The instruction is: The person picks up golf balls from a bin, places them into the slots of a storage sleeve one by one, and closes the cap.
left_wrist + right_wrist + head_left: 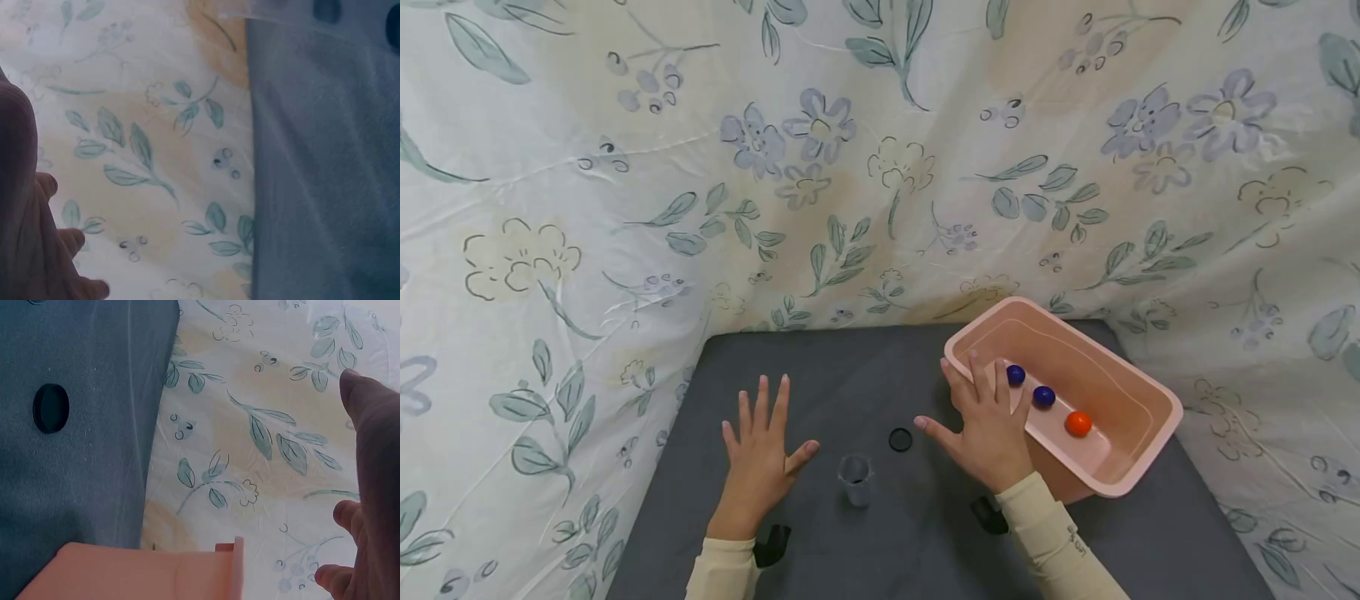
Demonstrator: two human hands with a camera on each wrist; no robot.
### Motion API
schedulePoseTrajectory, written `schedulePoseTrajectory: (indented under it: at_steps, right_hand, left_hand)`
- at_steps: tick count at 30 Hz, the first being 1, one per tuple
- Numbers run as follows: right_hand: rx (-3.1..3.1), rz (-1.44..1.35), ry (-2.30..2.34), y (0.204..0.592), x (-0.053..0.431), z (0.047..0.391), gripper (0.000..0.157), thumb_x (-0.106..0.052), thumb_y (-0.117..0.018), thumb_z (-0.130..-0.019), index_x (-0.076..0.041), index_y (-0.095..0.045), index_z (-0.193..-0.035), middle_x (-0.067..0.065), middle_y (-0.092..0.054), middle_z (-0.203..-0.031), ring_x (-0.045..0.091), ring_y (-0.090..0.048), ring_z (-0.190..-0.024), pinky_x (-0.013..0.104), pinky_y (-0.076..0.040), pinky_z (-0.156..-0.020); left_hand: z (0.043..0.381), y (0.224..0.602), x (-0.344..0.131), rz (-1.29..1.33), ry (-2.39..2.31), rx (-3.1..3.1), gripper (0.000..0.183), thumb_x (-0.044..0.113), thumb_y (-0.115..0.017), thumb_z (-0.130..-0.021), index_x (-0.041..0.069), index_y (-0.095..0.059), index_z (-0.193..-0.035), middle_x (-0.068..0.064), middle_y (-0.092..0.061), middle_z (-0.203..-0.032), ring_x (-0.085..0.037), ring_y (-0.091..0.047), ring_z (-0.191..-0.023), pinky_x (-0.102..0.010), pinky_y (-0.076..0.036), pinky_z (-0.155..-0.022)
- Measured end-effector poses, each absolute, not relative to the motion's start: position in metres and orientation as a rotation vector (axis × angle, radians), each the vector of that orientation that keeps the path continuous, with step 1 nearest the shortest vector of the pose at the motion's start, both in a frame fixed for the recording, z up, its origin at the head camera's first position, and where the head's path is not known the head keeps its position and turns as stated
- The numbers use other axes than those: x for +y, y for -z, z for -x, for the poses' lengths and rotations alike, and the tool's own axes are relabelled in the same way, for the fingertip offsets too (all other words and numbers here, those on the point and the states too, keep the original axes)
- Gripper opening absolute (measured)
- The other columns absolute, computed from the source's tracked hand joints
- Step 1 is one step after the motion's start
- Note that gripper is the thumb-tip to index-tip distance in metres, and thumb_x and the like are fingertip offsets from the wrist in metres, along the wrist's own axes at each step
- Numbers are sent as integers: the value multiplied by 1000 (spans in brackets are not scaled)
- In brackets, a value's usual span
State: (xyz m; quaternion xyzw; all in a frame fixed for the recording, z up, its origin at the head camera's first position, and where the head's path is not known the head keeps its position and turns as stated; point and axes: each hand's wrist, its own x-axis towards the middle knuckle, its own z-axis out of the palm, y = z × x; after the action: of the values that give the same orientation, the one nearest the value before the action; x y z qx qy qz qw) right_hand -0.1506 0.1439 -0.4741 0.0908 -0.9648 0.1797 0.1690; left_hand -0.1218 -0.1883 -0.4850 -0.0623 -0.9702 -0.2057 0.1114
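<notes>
My left hand [758, 468] is held over the left part of the table, fingers straight and spread, with nothing in it. To its right a small clear plastic cup [856, 481] stands on the dark tabletop. A black ring-like lid [900, 440] lies between the two hands; the right wrist view shows it as a dark disc [51, 409]. My right hand [988, 435], also spread and holding nothing, overlaps the near left side of a pink plastic bin [1120, 367]. Inside the bin are two dark blue balls [1043, 397] and an orange ball [1078, 424].
The dark grey table [820, 367] ends at the back against a floral cloth [880, 208], which also hangs along both sides. The bin sits at an angle near the table's right edge. A black strap device [772, 546] is on the left wrist, another [989, 516] on the right.
</notes>
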Motion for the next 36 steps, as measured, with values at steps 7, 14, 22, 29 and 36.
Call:
schedulePoseTrajectory:
  at_steps: [7,14,22,29,36]
  right_hand:
    - [-2739,-273,-515,470,152,157,90,-80,-53,-77,-40,-23,-152,3,-16,-163,41,-11,-148,77,-6,-106]
    - [-2714,-294,-500,468,160,162,90,-77,-56,-77,-31,-31,-151,11,-31,-156,41,-22,-144,72,-16,-109]
    - [-2716,-282,-499,465,170,162,86,-76,-55,-78,-33,-33,-150,10,-33,-156,40,-28,-141,69,-21,-109]
    - [-2719,-265,-466,460,179,166,85,-77,-54,-79,-32,-35,-149,11,-37,-153,42,-30,-140,70,-21,-108]
    - [-2776,-286,-520,453,192,175,85,-75,-50,-83,-27,-34,-150,15,-40,-150,41,-34,-137,68,-24,-108]
  left_hand:
    - [124,501,-189,361,909,-2802,93,57,-57,-90,25,-1,-156,-8,-7,-164,-44,-15,-146,-72,-22,-105]
    - [120,517,-182,386,1146,-2827,90,52,-58,-92,28,-1,-156,-2,-13,-163,-35,-25,-146,-64,-31,-107]
    - [116,530,-168,383,1212,-2845,92,53,-61,-89,26,-4,-157,-5,-21,-161,-33,-27,-145,-61,-31,-109]
    - [113,548,-160,305,1381,-2934,99,44,-73,-83,33,-6,-155,-4,-29,-158,-30,-31,-144,-60,-31,-109]
    - [109,571,-154,347,1349,-3021,103,65,-70,-72,18,-26,-152,-7,-43,-150,-30,-43,-137,-55,-37,-106]
